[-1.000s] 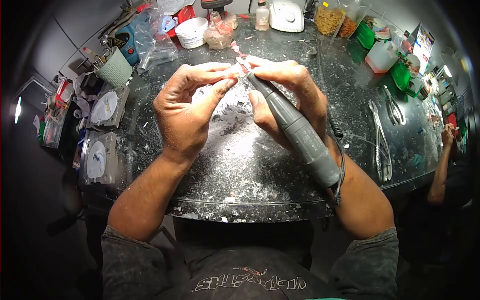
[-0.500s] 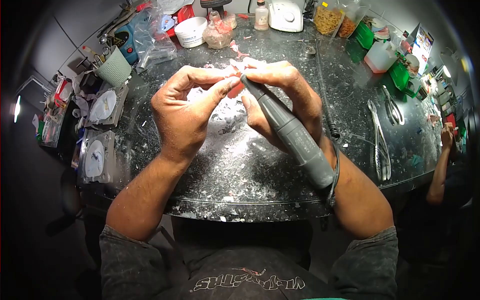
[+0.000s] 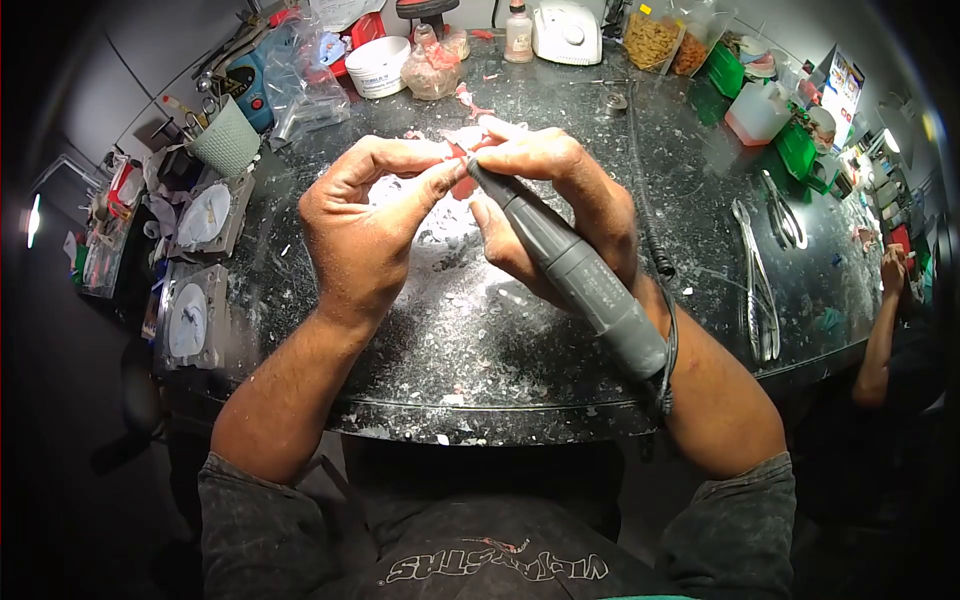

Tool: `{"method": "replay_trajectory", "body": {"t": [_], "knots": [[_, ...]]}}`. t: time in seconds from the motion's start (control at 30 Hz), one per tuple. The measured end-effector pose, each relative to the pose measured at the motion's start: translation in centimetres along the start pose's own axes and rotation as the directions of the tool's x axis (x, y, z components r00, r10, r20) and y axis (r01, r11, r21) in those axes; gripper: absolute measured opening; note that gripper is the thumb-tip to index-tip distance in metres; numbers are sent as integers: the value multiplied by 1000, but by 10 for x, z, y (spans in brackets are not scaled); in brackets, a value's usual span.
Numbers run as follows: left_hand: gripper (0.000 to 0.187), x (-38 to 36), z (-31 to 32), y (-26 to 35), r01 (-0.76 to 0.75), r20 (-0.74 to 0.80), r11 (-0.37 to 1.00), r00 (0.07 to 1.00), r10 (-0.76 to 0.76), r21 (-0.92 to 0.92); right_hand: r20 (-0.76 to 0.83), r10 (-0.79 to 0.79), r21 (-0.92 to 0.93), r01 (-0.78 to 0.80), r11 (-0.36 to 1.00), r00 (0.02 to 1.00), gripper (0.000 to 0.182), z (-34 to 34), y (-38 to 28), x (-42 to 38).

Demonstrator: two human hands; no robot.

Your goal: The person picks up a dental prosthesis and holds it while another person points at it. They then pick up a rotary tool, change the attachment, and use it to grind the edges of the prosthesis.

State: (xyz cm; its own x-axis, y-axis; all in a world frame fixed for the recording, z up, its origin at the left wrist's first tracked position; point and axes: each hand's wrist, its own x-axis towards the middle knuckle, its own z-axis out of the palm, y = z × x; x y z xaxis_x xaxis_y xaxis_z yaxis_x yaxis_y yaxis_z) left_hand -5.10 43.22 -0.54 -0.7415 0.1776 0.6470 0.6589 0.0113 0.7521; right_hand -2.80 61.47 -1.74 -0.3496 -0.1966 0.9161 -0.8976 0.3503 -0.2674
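My left hand (image 3: 365,215) pinches a small pink piece (image 3: 463,186) between thumb and fingertips; much of it is hidden by the fingers. In my right hand (image 3: 590,185) is a dark grey rotary handpiece (image 3: 585,275), gripped like a pen, its nose pointing up and left toward the pink piece. The bit at its tip is too small to make out. Both hands meet above the middle of the black worktable (image 3: 390,385), with fingertips close together. White dust and shavings (image 3: 450,225) lie on the surface under them.
At the back stand a white tub (image 3: 378,68), a glass flask (image 3: 430,68) and a white control box (image 3: 567,35). Pliers (image 3: 757,285) lie at right. Plaster models (image 3: 190,315) and a tool cup (image 3: 225,140) are at left. Another person's arm (image 3: 882,330) shows at far right.
The handpiece and my right hand have shifted slightly left, and the pink piece is turned a little between the fingers. Both hands keep their hold.
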Motion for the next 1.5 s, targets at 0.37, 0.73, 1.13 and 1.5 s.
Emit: {"method": "replay_trajectory", "body": {"t": [0.37, 0.73, 1.13, 1.5], "knots": [[10, 1, 3, 0, 13, -31, 1000, 999, -12, 27, -65, -19, 7, 19, 1000, 998, 40, 5, 4, 0], [19, -2, 10, -6, 212, 70, 908, 977, -200, -361, -141, 56, -4, -57, 998, 989, 39, 8, -4, 0], [26, 2, 5, -6, 397, 107, 714, 903, -416, -577, -19, 26, 0, -26, 1000, 999, 32, -2, -4, 7], [19, 1, 8, -7, 284, 69, 858, 957, -282, -428, -168, 23, 11, -21, 1000, 986, 32, -8, 5, 9]]}}
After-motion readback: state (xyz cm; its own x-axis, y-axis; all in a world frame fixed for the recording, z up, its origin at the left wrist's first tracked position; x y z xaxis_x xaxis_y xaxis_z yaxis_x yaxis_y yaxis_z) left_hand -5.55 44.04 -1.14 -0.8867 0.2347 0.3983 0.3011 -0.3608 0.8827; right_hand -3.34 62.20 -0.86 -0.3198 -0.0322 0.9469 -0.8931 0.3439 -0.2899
